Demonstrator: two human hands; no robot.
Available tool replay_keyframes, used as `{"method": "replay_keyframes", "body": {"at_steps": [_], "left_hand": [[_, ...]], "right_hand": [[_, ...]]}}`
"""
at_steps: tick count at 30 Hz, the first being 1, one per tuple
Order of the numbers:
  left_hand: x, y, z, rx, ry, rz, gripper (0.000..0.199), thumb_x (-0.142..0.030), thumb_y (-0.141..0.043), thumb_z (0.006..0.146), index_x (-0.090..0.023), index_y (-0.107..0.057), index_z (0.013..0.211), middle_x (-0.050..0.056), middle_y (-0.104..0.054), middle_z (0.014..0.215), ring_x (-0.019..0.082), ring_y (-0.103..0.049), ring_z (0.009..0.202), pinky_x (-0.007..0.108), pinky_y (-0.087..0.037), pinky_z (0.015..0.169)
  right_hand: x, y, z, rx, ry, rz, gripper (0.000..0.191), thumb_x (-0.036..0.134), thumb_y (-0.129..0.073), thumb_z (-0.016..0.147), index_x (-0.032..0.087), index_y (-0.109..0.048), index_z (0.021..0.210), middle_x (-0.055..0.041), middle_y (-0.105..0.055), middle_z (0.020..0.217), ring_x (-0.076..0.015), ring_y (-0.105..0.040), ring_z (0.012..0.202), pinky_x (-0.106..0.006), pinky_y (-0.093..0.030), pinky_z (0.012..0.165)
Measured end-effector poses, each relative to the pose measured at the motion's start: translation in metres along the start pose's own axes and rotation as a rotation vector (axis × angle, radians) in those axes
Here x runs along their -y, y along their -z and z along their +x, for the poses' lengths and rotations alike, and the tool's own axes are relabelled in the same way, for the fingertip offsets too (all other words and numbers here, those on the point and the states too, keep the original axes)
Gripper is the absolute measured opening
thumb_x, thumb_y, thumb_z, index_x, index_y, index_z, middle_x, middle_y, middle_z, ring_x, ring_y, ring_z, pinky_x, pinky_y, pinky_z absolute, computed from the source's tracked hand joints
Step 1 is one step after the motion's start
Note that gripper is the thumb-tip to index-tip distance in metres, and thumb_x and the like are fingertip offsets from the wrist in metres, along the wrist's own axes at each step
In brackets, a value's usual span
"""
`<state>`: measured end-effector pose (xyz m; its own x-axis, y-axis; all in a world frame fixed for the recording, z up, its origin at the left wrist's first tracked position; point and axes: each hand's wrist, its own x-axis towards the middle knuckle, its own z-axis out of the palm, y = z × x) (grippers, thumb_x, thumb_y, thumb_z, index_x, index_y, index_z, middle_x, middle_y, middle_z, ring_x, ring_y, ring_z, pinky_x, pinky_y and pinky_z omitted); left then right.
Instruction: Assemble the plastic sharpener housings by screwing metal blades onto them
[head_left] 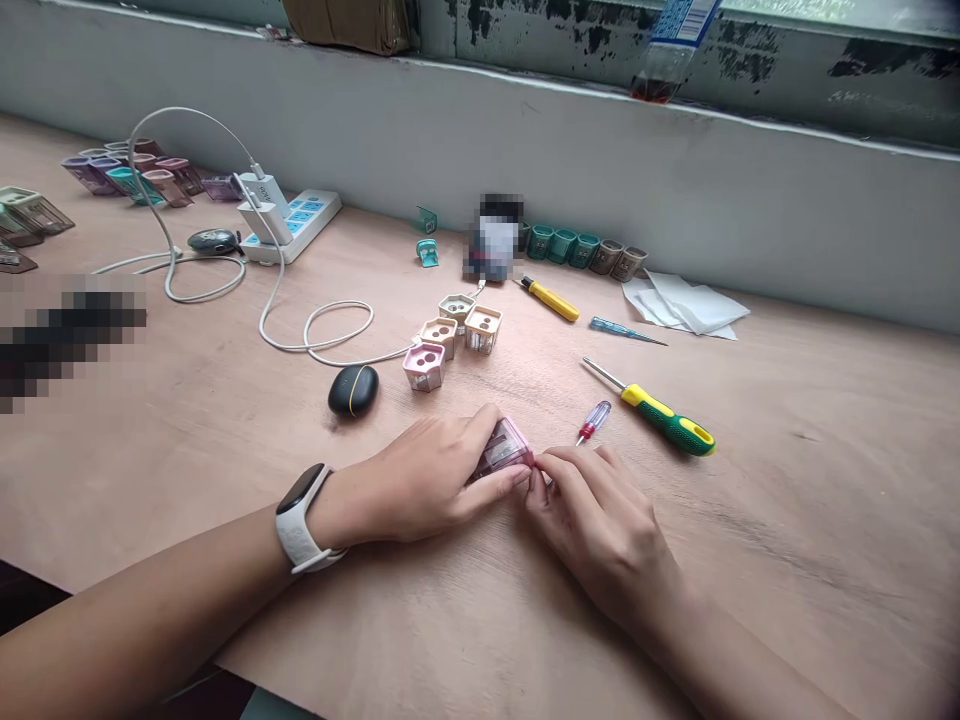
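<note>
My left hand (420, 483) is shut around a translucent pink plastic sharpener case (501, 450), with a white watch (304, 518) on that wrist. My right hand (596, 515) pinches the case's near end with its fingertips, and the fingers hide that end. Just beyond the right hand lies a small red-handled screwdriver (594, 420). A larger green-and-yellow screwdriver (667, 415) rests to its right. Further up, several small two-holed sharpener pieces (448, 350) stand on the wooden table (750, 520).
A black earbud case (353, 390) lies left of the hands. Behind are a yellow screwdriver (550, 298), a blue tester screwdriver (626, 330), folded paper (682, 305), a power strip (292, 225) with white cables, and rows of coloured plastic cases (131, 175) along a pale wall (600, 170).
</note>
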<state>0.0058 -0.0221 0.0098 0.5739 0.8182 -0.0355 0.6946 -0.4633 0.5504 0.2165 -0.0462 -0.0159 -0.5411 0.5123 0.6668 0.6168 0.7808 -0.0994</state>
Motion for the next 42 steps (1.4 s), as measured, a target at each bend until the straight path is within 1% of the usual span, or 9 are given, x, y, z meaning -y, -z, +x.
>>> {"method": "replay_keyframes", "body": {"at_steps": [6,11,14,20,23,27,31,37,42], "left_hand": [[0.000,0.002,-0.004,0.010,-0.059,-0.007,0.030,-0.047,-0.045,0.104,-0.018,-0.050,0.101,0.004,-0.062,0.087,0.020,-0.056,0.070,0.032,-0.035,0.061],[0.003,0.000,-0.006,-0.024,-0.060,-0.032,0.029,-0.047,-0.049,0.102,-0.018,-0.052,0.102,0.004,-0.063,0.089,0.019,-0.058,0.072,0.032,-0.039,0.062],[0.008,-0.002,-0.004,-0.091,-0.088,-0.058,0.028,-0.043,-0.054,0.101,-0.017,-0.053,0.109,0.004,-0.064,0.089,0.019,-0.060,0.076,0.032,-0.044,0.064],[0.021,-0.002,0.001,-0.313,-0.197,-0.081,0.041,-0.030,-0.069,0.091,-0.017,-0.051,0.125,0.007,-0.065,0.112,0.020,-0.066,0.102,0.034,-0.054,0.088],[0.024,-0.002,0.001,-0.345,-0.260,-0.094,0.045,-0.022,-0.068,0.088,-0.017,-0.050,0.129,0.010,-0.063,0.123,0.021,-0.065,0.113,0.035,-0.054,0.097],[0.025,-0.002,0.001,-0.372,-0.294,-0.079,0.046,-0.017,-0.066,0.088,-0.017,-0.049,0.131,0.012,-0.063,0.125,0.023,-0.064,0.118,0.037,-0.055,0.101],[0.025,-0.003,0.002,-0.381,-0.307,-0.053,0.049,-0.012,-0.065,0.087,-0.017,-0.048,0.132,0.012,-0.063,0.126,0.024,-0.062,0.120,0.040,-0.054,0.104],[0.026,-0.002,0.004,-0.380,-0.385,0.124,0.037,-0.003,-0.052,0.094,-0.018,-0.053,0.129,0.013,-0.056,0.139,0.024,-0.052,0.134,0.045,-0.048,0.113],[0.027,0.001,0.003,-0.423,-0.432,0.345,0.045,0.002,-0.047,0.094,-0.020,-0.056,0.131,0.012,-0.050,0.148,0.028,-0.050,0.132,0.050,-0.048,0.110]], "right_hand": [[-0.011,0.004,-0.002,-0.019,-0.098,-0.160,0.004,0.007,-0.063,0.093,0.011,-0.061,0.095,-0.0075,-0.070,0.087,-0.0198,-0.064,0.077,-0.037,-0.039,0.073],[-0.014,0.001,-0.004,0.025,-0.173,-0.104,0.007,0.009,-0.060,0.093,0.014,-0.061,0.089,-0.0045,-0.068,0.083,-0.0183,-0.059,0.076,-0.036,-0.037,0.074],[-0.014,0.000,-0.003,0.017,-0.225,-0.070,0.008,0.008,-0.058,0.093,0.014,-0.060,0.088,-0.0044,-0.066,0.083,-0.0183,-0.057,0.077,-0.036,-0.037,0.075],[-0.016,0.006,-0.002,0.018,-0.279,0.089,0.008,0.009,-0.055,0.093,0.016,-0.059,0.092,-0.0033,-0.064,0.085,-0.0175,-0.056,0.079,-0.036,-0.037,0.078],[-0.015,0.009,-0.001,0.050,-0.265,0.137,0.007,0.015,-0.058,0.092,0.016,-0.060,0.098,-0.0046,-0.066,0.093,-0.0196,-0.057,0.087,-0.038,-0.037,0.082],[-0.013,0.010,0.001,0.130,-0.260,0.143,0.021,0.022,-0.061,0.090,0.015,-0.059,0.110,-0.0084,-0.065,0.108,-0.0238,-0.057,0.099,-0.041,-0.037,0.088],[-0.014,0.008,0.001,0.173,-0.263,0.136,0.024,0.024,-0.061,0.089,0.016,-0.060,0.112,-0.0091,-0.064,0.112,-0.0248,-0.056,0.101,-0.042,-0.036,0.090],[-0.013,0.009,0.002,0.190,-0.266,0.142,0.022,0.023,-0.059,0.091,0.016,-0.060,0.112,-0.0093,-0.064,0.113,-0.0244,-0.057,0.102,-0.041,-0.037,0.091],[-0.013,0.008,0.002,0.201,-0.266,0.137,0.023,0.023,-0.060,0.090,0.016,-0.060,0.112,-0.0101,-0.064,0.113,-0.0253,-0.058,0.102,-0.041,-0.037,0.090]]}}
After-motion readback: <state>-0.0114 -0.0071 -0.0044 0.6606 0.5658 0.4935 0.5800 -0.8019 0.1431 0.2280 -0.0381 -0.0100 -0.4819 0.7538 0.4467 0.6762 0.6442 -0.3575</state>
